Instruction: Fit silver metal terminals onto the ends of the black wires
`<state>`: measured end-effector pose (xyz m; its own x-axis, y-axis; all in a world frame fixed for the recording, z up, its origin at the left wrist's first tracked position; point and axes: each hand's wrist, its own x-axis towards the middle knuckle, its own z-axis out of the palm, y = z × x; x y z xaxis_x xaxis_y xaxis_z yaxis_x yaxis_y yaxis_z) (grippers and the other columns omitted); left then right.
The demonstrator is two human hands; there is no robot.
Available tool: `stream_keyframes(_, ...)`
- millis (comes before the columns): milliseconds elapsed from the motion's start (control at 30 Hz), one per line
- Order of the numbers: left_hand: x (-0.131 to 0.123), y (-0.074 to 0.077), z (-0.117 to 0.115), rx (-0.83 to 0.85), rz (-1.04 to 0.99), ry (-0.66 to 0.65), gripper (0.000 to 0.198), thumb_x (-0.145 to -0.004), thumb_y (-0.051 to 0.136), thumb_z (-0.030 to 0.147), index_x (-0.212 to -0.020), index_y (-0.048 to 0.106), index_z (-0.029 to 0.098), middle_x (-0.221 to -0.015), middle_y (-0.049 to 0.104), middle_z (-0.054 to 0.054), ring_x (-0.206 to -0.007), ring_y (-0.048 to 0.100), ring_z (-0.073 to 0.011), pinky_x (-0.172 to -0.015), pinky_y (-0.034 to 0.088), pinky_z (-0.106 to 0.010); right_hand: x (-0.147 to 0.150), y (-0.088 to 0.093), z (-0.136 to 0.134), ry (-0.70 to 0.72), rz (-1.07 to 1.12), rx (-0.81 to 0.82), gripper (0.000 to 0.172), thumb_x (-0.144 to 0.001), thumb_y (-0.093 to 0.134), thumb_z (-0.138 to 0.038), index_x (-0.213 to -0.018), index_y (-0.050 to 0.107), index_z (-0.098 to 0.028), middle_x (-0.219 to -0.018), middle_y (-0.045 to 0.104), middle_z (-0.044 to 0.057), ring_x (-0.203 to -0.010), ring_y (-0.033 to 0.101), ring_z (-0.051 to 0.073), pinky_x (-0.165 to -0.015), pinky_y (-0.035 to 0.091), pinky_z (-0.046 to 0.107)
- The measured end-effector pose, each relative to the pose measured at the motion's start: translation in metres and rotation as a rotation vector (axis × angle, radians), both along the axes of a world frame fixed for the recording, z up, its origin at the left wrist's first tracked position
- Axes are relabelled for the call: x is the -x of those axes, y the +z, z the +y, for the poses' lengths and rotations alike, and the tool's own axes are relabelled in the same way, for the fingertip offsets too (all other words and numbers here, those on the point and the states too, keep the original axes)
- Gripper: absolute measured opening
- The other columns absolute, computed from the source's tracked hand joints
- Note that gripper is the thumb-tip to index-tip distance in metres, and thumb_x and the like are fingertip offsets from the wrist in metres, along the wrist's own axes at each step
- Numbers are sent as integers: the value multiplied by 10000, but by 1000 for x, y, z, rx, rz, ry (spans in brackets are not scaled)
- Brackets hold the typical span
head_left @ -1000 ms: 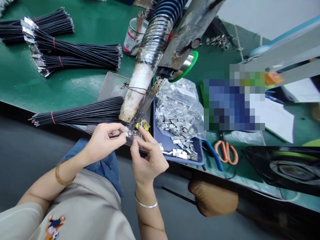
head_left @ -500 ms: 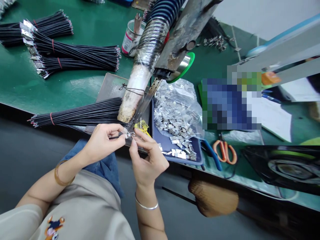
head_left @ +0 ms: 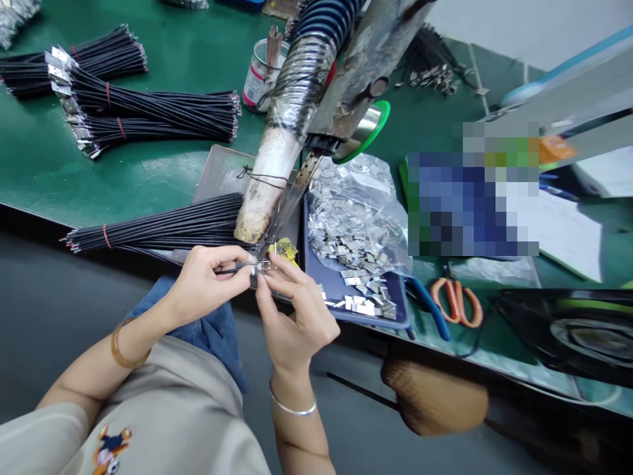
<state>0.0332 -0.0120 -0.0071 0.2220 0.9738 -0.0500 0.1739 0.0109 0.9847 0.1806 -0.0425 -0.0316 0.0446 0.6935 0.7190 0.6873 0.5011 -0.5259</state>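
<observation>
My left hand (head_left: 210, 282) is closed in a pinch around the end of a black cable (head_left: 227, 271). Opposite it, my right hand (head_left: 301, 313) grips a small silver metal USB connector (head_left: 268, 265) between thumb and fingers, at the cable's tip. The fingertips of both hands almost meet, and the exact joint between cable and connector is too small to make out. Just above them, the perforated shaft of a soldering iron (head_left: 295, 190) slants down. Behind my left hand lies a bundle of black cables (head_left: 168, 224) tied with a red band.
A wrapped hose (head_left: 274, 155) hangs over the work spot. To the right are a blue tray (head_left: 333, 297) with loose metal connectors (head_left: 363, 264), blue-handled pliers (head_left: 430, 310) and orange-handled scissors (head_left: 455, 300). Finished-looking cable bundles (head_left: 163, 105) and a glass jar (head_left: 257, 79) stand farther back.
The view has shifted slightly, so most things appear a little farther right. Both hands stay together at the cable end with the same grips.
</observation>
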Motion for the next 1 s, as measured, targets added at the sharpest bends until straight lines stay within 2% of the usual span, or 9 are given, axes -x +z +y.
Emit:
stream_keyframes(200,3,3,-2,-18,67,-82,187,-808,571,210,-741,720,119,-529,330,72,-512,243,-69,-475,205,-204,-6,-7,-7,6,85,36,132,-899,674,-113,-944,610,-219,-1001,805,59,-827,796,176,-665,643,245)
stream_keyframes(267,4,2,-4,-134,146,-109,198,-826,560,189,-779,740,120,-543,454,51,-503,320,-69,-480,252,-200,-8,-4,-8,-38,196,61,101,-929,636,-133,-951,582,-215,-918,800,35,-653,768,136,-523,583,190)
stream_keyframes(333,5,0,-7,-327,230,-129,215,-848,547,168,-816,757,132,-605,600,11,-517,432,-81,-512,325,-202,-10,2,-7,-56,262,133,86,-947,614,-164,-921,551,-217,-724,753,-30,-467,678,89,-417,486,140)
stream_keyframes(433,8,-3,-10,-577,347,-162,245,-884,527,151,-814,762,163,-603,646,-9,-529,513,-105,-553,378,-221,-12,13,-6,78,275,379,107,-959,592,-213,-884,517,-224,-523,610,-100,-373,584,71,-386,428,125)
stream_keyframes(500,9,-4,-11,-634,363,-170,251,-903,516,149,-817,752,170,-595,636,-10,-536,521,-113,-561,395,-224,-13,17,-5,186,305,512,118,-972,560,-235,-872,500,-229,-512,564,-108,-377,560,71,-391,422,134)
stream_keyframes(600,13,0,-12,-548,256,-158,215,-915,533,173,-822,726,156,-646,652,-24,-558,508,-113,-567,410,-221,-13,15,-5,204,307,487,129,-974,565,-247,-855,519,-226,-602,596,-78,-444,574,74,-435,453,156)
stream_keyframes(800,20,11,-8,22,2,-232,248,-886,572,273,-701,640,124,-543,510,29,-505,414,-76,-496,343,-194,-15,2,-9,96,-126,40,83,-958,612,-150,-921,625,-223,-745,731,-26,-580,680,91,-584,528,184)
stream_keyframes(933,18,9,-7,68,-89,-182,172,-823,572,232,-783,682,105,-576,563,10,-531,475,-84,-542,398,-196,-14,5,-15,-21,-77,3,54,-958,639,-184,-980,661,-228,-644,674,-61,-433,550,65,-482,460,183)
stream_keyframes(1000,18,8,-7,58,-101,-180,163,-804,564,213,-783,685,106,-582,574,3,-536,491,-90,-552,412,-203,-13,8,-15,-14,-127,-14,62,-949,662,-198,-1004,673,-224,-563,594,-84,-391,459,59,-457,419,189)
